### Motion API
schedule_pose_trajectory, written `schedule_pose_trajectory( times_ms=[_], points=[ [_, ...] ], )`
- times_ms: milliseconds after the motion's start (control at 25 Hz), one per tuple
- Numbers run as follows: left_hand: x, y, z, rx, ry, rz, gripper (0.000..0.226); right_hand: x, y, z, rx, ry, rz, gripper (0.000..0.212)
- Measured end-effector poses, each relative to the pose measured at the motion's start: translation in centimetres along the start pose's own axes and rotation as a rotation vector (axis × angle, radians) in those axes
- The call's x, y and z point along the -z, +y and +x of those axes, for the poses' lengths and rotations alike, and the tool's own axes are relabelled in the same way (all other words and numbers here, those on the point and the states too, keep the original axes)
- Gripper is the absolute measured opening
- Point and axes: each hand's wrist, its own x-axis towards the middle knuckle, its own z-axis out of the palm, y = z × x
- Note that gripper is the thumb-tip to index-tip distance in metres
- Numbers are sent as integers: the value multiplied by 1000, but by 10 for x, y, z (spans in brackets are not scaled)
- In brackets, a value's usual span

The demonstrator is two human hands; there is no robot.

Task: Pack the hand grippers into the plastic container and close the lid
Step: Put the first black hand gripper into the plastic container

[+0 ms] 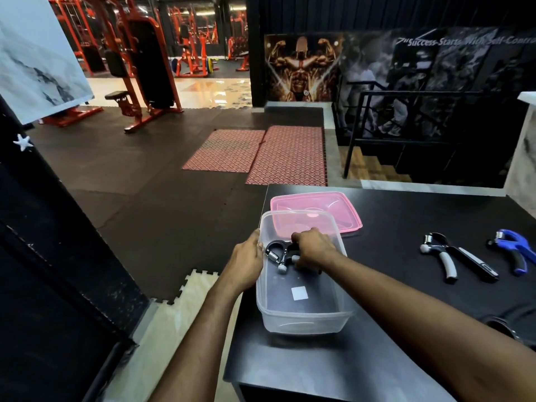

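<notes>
A clear plastic container (304,317) stands near the left edge of the black table (406,216). My right hand (314,248) reaches inside it and is closed on a black hand gripper (277,252), whose spring end points left. My left hand (246,262) presses against the container's outer left wall. The pink lid (345,207) lies flat just behind the container. Two more hand grippers rest on the table to the right: a black and grey one (452,256) and a blue one (514,250).
The table's left edge runs right beside the container, with floor mats below. A dark object (504,326) sits at the table's right near my forearm. Red gym machines and a stair railing stand far behind.
</notes>
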Motion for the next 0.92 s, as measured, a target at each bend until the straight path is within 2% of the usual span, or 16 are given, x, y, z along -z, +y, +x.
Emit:
schedule_pose_trajectory(
  times_ms=[80,240,360,440,560,640,760,920],
  points=[
    [0,1,-1,-5,6,-12,29,-2,-1,-1,0,11,-62,55],
    [3,4,-1,3,-15,-11,30,-4,-3,-4,-35,25,-36,67],
    [7,8,-4,-6,-25,8,30,-2,0,-9,-57,30,33,79],
    [10,14,-4,-47,-32,44,27,4,4,-13,-63,56,142,80],
    [17,22,-1,-85,21,78,23,21,8,-25,0,167,427,57],
    [18,30,0,-117,34,116,30,35,11,-38,34,267,539,37],
    [12,45,0,-177,53,143,45,52,21,-57,19,371,577,23],
    [-8,80,1,-288,10,116,45,60,54,-83,-98,502,582,18]
  ],
)
